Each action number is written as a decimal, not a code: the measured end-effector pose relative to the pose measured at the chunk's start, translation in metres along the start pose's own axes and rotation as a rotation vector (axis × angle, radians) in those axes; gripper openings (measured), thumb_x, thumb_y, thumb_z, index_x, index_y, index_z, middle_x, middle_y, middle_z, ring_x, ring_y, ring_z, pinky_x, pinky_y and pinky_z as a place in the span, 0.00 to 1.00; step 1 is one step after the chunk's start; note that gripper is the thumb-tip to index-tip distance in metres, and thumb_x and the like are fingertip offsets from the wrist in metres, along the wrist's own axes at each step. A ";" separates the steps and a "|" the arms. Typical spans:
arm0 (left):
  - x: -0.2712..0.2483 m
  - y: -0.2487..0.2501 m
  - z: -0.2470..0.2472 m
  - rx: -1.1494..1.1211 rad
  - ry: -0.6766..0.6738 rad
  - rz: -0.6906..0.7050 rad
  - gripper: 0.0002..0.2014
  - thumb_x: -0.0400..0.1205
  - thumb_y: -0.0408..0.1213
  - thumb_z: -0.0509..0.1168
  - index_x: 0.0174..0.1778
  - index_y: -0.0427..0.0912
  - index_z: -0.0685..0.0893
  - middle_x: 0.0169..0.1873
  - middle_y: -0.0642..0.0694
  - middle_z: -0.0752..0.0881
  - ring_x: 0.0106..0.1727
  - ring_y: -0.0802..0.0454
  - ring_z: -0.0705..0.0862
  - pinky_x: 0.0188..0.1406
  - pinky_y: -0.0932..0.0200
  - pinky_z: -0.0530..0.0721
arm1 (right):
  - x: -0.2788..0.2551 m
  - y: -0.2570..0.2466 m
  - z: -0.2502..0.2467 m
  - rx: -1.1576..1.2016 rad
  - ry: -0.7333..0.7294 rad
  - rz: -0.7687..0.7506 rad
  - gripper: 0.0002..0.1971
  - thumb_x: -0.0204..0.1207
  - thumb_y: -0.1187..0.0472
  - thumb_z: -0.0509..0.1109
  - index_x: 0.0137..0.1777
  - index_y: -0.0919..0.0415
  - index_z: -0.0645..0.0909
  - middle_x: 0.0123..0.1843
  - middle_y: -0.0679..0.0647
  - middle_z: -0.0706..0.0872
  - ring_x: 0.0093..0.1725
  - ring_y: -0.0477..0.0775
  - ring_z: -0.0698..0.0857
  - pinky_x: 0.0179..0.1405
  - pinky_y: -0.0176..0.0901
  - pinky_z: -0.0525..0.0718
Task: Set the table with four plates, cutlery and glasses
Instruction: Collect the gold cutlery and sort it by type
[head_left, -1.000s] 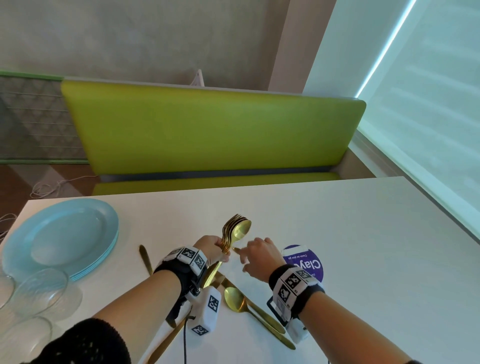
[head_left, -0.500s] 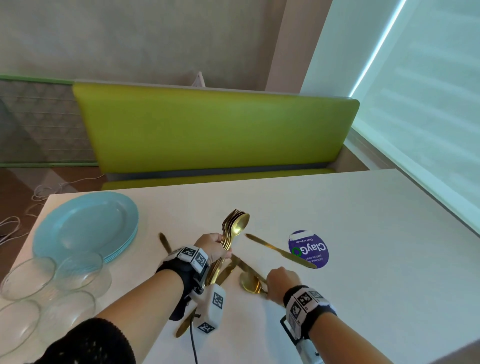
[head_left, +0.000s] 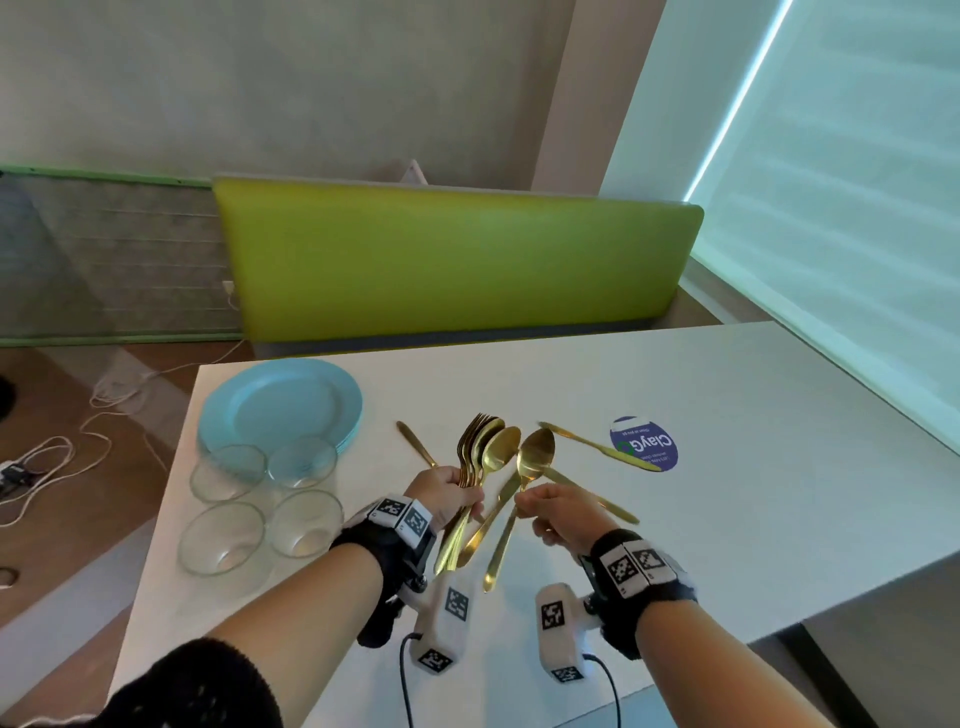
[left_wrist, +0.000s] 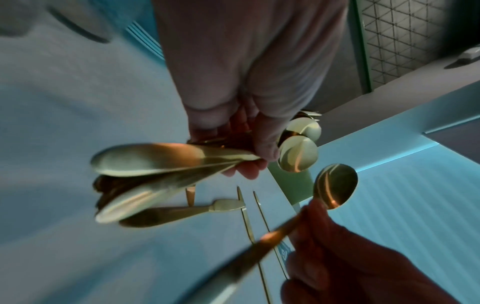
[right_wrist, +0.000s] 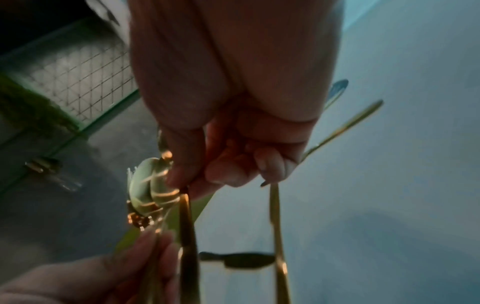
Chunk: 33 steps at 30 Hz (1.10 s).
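Note:
My left hand grips a bundle of gold forks and spoons, bowls up, above the white table. Close to its right, my right hand pinches a single gold spoon by its handle, bowl raised beside the bundle. In the left wrist view the bundle sits in my curled fingers and the single spoon hangs at right. A stack of light blue plates lies at the table's far left corner, with several clear glass bowls in front. Gold knives remain on the table.
A round purple sticker marks the table right of the cutlery. A green bench runs behind the far edge. Cables lie on the floor at left. The table's right half is bare white surface.
My right hand picked a spoon off the table and lifted it up next to the bundle in my left hand. The head view shifted right, showing more of the plates and glass bowls.

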<state>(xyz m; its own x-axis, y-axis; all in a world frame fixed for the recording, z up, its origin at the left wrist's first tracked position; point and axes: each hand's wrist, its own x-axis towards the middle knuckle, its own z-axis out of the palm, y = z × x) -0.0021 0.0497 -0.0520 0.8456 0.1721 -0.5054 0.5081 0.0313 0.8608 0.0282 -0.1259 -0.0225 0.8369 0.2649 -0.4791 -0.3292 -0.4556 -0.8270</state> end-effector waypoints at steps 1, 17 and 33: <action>-0.006 -0.003 -0.003 -0.005 -0.003 0.011 0.03 0.75 0.30 0.71 0.38 0.41 0.84 0.22 0.50 0.88 0.35 0.48 0.84 0.53 0.50 0.84 | -0.008 -0.002 0.010 0.083 -0.017 -0.006 0.11 0.78 0.62 0.70 0.33 0.59 0.81 0.31 0.51 0.84 0.23 0.45 0.73 0.25 0.35 0.68; -0.056 -0.038 -0.039 0.016 -0.098 0.021 0.19 0.71 0.22 0.74 0.58 0.35 0.81 0.34 0.47 0.84 0.42 0.47 0.83 0.33 0.62 0.77 | -0.044 -0.001 0.080 0.086 -0.079 0.021 0.09 0.76 0.65 0.72 0.34 0.62 0.81 0.24 0.49 0.86 0.17 0.42 0.75 0.20 0.34 0.67; -0.086 -0.079 -0.064 0.537 -0.032 -0.001 0.24 0.69 0.31 0.76 0.63 0.39 0.84 0.53 0.43 0.89 0.52 0.51 0.85 0.57 0.62 0.82 | -0.070 0.010 0.114 -0.373 -0.168 0.114 0.05 0.76 0.61 0.72 0.40 0.60 0.85 0.32 0.46 0.86 0.26 0.40 0.80 0.25 0.30 0.74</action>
<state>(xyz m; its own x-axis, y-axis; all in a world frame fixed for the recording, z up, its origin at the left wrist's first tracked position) -0.1258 0.0952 -0.0726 0.8453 0.1424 -0.5150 0.5144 -0.4776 0.7122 -0.0839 -0.0520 -0.0305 0.7109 0.3161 -0.6283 -0.2089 -0.7581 -0.6178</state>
